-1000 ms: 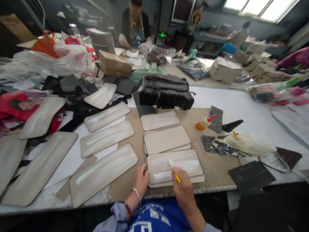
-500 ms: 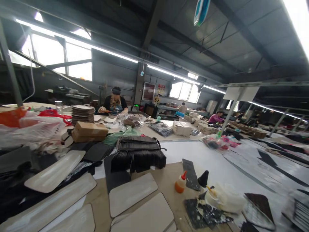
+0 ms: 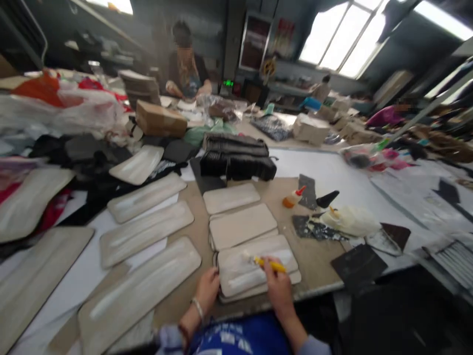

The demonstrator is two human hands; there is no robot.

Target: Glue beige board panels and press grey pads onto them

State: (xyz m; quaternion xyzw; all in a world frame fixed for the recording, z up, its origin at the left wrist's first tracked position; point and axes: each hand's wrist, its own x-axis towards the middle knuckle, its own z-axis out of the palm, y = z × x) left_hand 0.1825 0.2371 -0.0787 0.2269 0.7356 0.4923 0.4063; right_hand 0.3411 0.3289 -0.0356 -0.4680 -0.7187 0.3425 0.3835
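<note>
My right hand (image 3: 278, 286) is closed round a yellow-handled brush (image 3: 274, 265). The brush's pale tip rests on a beige rounded panel (image 3: 240, 268) that has shiny white streaks of wet-looking paste. At that panel's left edge, my left hand (image 3: 208, 286) pinches it, a bracelet on the wrist. More panels lie under it. Just beyond is a stack of plain beige panels (image 3: 244, 227). To the left, several streaked panels (image 3: 148, 234) lie spread over the table.
A squeeze bottle with a red tip (image 3: 294, 197) lies right of the panels, near a cream-coloured bag (image 3: 349, 221) and paste-spotted dark sheets. Black bundled pieces (image 3: 238, 160) sit behind, with a cardboard box (image 3: 161, 118) further left. A co-worker (image 3: 188, 69) sits across the table.
My view has tilted down, and the table fills more of it. Both my hands have come into sight, the right one with the brush on a panel.
</note>
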